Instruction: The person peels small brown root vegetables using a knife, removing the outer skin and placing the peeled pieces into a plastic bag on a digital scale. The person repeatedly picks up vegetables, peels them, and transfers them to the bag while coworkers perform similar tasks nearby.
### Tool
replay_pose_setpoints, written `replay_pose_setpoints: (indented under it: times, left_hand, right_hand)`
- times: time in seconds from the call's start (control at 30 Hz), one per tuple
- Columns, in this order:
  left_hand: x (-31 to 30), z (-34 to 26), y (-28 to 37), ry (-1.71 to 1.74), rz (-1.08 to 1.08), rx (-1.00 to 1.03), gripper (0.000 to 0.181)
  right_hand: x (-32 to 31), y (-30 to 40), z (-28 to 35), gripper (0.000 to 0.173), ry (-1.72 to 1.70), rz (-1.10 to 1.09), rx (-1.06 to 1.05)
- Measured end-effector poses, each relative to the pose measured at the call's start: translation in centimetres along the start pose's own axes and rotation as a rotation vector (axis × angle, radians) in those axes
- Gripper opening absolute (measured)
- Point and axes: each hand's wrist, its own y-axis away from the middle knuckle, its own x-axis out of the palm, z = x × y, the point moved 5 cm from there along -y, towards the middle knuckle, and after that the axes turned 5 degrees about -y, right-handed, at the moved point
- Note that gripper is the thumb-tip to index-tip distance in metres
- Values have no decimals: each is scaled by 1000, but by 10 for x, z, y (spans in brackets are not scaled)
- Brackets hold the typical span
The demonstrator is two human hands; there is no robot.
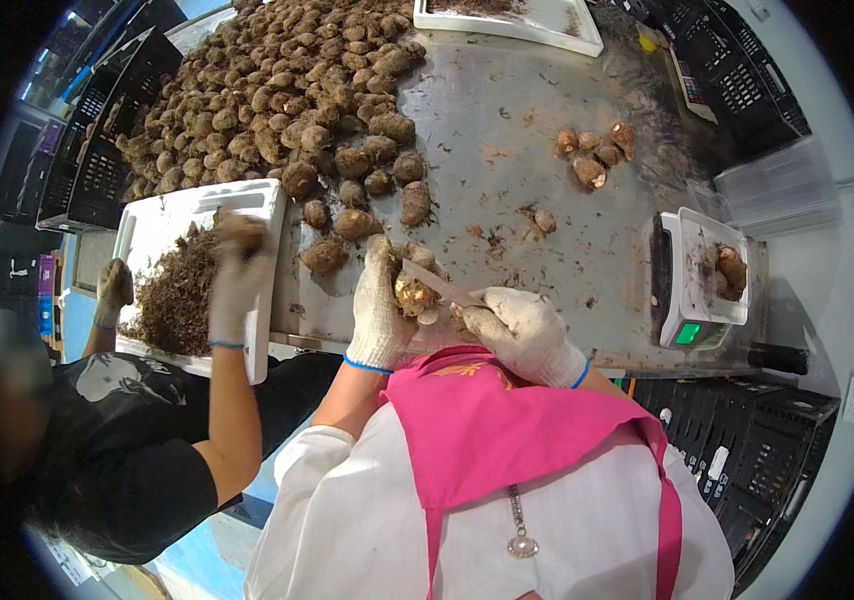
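My left hand [380, 319], in a white knitted glove with a blue cuff edge, holds a brown taro corm [416, 294] above the table's near edge. Pale cut patches show on the corm. In my gloved right hand [530, 336] is a knife whose blade [436, 282] lies across the corm's upper face, pointing left. The fingers hide most of its handle. Just beyond my left hand, a few unpeeled taro corms [356, 223] rest on the metal table [487, 187]. Past them a large heap of hairy taro corms [262, 97] spreads to the far left.
At left, a co-worker's gloved hand [233, 300] works over a white tray [268, 270] of brown fibrous scraps [176, 300]. Several trimmed corms [589, 171] sit to the right. A digital scale [668, 300] carries corms. Another white tray [509, 31] stands at the back; black crates [742, 82] flank the table.
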Motion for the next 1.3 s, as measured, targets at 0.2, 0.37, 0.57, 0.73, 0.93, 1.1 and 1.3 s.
replay_pose_setpoints:
  times: [0.2, 0.37, 0.57, 0.73, 0.93, 1.1, 1.3]
  left_hand:
    - [-2, -21, 13, -1139, 59, 787, 19]
    - [16, -25, 23, -572, 118, 474, 35]
    - [6, -16, 5, -612, 210, 339, 31]
    - [19, -18, 13, -685, 133, 440, 37]
    - [14, -23, 23, -419, 275, 407, 25]
    - [10, -27, 9, -375, 261, 335, 33]
    - [15, -17, 4, -207, 232, 201, 41]
  right_hand:
    - [0, 5, -12, 26, 77, -26, 31]
    - [-40, 21, -64, 32, 104, -177, 431]
    - [-22, 13, 3, 22, -86, -122, 58]
    - [-8, 12, 9, 21, -66, -59, -89]
    - [-20, 18, -43, 24, 250, -105, 241]
    - [-28, 18, -37, 31, 67, -131, 250]
    - [-15, 17, -63, 32, 206, 21, 437]
